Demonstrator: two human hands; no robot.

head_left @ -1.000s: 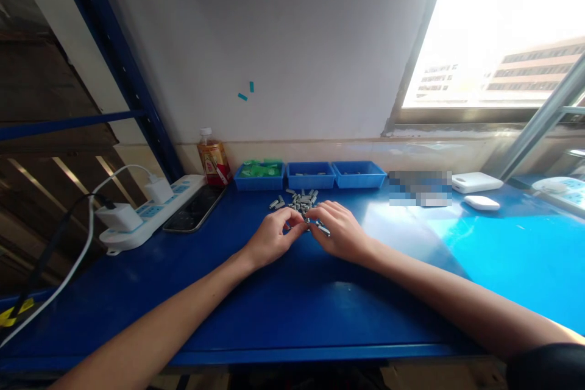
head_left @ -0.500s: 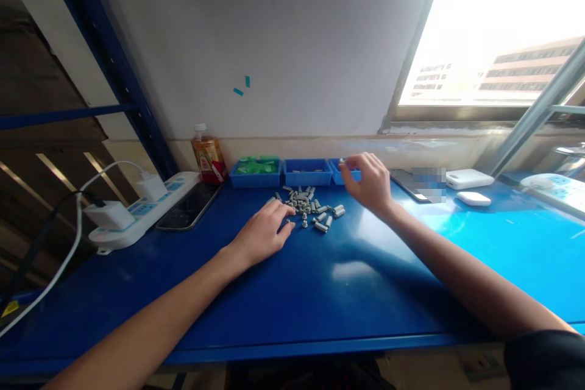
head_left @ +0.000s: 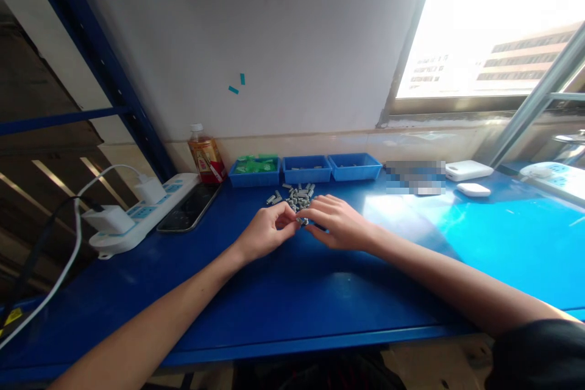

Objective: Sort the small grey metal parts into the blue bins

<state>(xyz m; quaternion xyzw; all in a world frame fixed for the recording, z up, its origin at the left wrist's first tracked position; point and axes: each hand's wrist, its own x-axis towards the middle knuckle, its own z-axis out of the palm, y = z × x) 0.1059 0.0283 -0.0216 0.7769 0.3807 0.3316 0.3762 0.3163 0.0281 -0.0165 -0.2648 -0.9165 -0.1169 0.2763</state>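
Note:
My left hand point(head_left: 270, 233) is pinched closed at the near side of a pile of small silvery metal cylinders point(head_left: 300, 192) on the blue table. Facing it, my right hand point(head_left: 338, 223) has its thumb and forefinger curled around a small metal piece point(head_left: 304, 222). The fingertips of both hands meet at this piece, which is partly covered; its exact shape is too small to make out. Both hands hide the front and right of the pile. A few loose cylinders point(head_left: 274, 198) lie just beyond my left fingers.
Along the wall stand a blue bin point(head_left: 254, 179) with green packets, a middle blue bin point(head_left: 306, 176) with small parts, and a right blue bin point(head_left: 355, 174). A drink bottle point(head_left: 204, 155), a phone point(head_left: 189, 208) and a power strip point(head_left: 114, 244) are left; white boxes point(head_left: 468, 169) are right.
My right hand has come from the right bin back to the pile, meeting my left hand. The left fingers have closed into a pinch. The view has shifted slightly.

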